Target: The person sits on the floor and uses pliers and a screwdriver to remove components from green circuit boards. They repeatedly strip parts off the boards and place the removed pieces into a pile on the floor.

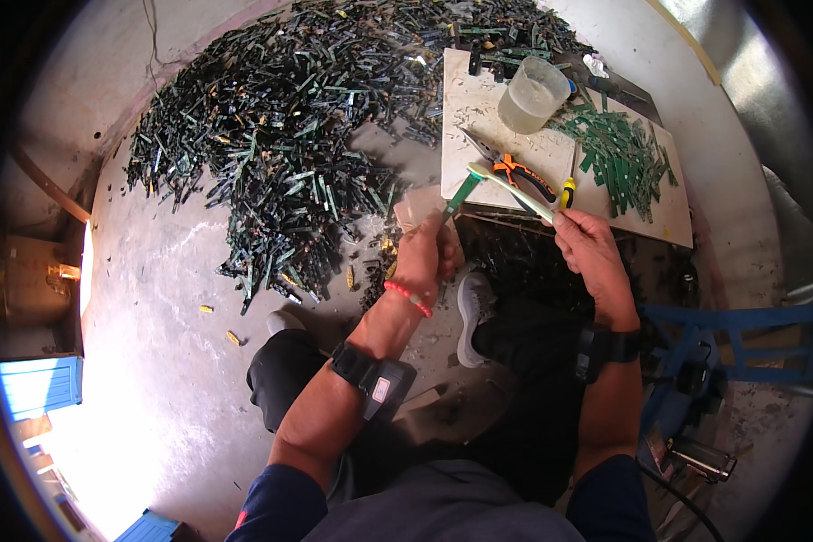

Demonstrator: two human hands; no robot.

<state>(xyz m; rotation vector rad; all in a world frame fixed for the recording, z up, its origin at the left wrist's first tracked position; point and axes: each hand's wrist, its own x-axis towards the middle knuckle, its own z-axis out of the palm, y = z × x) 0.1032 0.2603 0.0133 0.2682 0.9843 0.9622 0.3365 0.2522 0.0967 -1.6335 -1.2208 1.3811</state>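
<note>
My left hand [422,253] is closed round the lower end of a narrow green circuit board strip [463,193]. In my right hand [593,253] is the handle of a pale green toothbrush [520,194]. The brush's head meets the upper end of the strip, over the near edge of the white board [465,99]. Just beyond the brush, orange-and-black pliers [510,169] lie on the board, jaws pointing left. A yellow-and-black tool handle [566,192] shows by my right hand. Behind the pliers stands a clear plastic tub [533,95] of cloudy liquid.
Green strips [619,161] are piled on the board's right side. A large heap of dark electronic pieces [280,117] covers the floor ahead and to the left. A blue frame [741,339] stands at my right. A few yellowish pieces [234,338] lie on the floor.
</note>
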